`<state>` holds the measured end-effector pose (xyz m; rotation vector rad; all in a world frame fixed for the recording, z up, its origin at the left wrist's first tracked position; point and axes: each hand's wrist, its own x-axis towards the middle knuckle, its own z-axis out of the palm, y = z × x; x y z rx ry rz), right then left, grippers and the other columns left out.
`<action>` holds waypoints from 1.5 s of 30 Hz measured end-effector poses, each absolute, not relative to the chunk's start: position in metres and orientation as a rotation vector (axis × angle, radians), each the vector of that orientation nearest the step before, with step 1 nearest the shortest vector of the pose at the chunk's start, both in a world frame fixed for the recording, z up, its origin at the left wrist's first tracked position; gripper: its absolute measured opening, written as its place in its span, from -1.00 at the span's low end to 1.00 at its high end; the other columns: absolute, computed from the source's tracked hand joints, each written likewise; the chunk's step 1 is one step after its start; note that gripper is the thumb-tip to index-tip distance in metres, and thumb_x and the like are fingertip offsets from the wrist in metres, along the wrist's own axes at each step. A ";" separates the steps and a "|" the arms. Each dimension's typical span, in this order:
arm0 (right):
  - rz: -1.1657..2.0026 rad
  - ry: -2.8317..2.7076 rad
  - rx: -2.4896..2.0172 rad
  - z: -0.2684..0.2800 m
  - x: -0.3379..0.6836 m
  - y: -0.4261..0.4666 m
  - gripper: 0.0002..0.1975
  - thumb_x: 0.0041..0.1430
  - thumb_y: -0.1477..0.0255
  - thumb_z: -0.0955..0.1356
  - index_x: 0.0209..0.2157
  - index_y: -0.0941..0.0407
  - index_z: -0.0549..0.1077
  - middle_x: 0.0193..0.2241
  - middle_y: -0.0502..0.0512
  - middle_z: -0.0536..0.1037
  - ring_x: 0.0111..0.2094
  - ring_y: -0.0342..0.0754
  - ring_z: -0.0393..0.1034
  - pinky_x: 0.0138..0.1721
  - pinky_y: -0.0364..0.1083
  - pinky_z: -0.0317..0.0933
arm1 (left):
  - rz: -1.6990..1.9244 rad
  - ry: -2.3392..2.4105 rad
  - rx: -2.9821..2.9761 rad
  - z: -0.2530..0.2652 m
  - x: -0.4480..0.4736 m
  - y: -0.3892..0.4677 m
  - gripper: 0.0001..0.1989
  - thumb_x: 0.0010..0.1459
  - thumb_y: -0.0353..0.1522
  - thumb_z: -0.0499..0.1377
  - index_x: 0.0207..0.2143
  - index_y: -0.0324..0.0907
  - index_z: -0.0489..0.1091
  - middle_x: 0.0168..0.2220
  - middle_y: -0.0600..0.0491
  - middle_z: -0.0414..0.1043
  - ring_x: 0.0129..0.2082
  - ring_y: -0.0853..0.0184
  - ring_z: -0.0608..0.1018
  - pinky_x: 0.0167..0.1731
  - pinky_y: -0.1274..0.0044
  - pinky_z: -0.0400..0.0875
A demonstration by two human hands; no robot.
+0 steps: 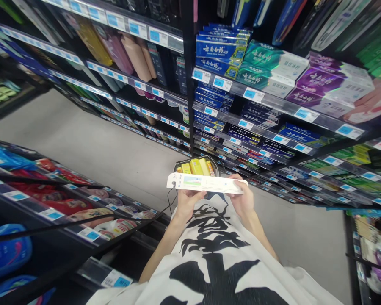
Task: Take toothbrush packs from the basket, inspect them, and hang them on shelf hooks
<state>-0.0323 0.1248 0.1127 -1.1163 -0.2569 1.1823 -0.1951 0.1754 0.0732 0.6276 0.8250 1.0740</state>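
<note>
Both hands hold a long flat white box (206,184) level in front of my chest. My left hand (187,203) grips its left part from below, thumb on the near edge. My right hand (243,199) holds its right end. Just beyond the box, on the floor, stands a dark basket (219,163) with several yellow boxes (197,166) inside. A thin black cord hangs down by my left wrist.
Shelves of toothpaste boxes (260,63) rise to the right and ahead, with blue price tags along their edges. Bottles (127,51) fill the shelves at upper left. A lower rack with red and blue packs (51,190) stands at my left. Grey aisle floor (98,144) runs between.
</note>
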 end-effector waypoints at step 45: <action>1.196 -0.314 -1.156 0.111 -0.033 0.127 -0.85 -0.05 0.37 0.41 -0.38 0.12 0.47 -0.45 0.01 0.38 -0.55 -0.22 0.08 -0.63 -0.22 -0.10 | 1.084 0.813 0.721 0.060 -0.200 0.178 -0.54 -0.14 -0.34 0.49 -0.14 -0.21 0.55 -0.14 -0.06 0.61 -0.08 0.16 0.61 -0.10 0.44 0.54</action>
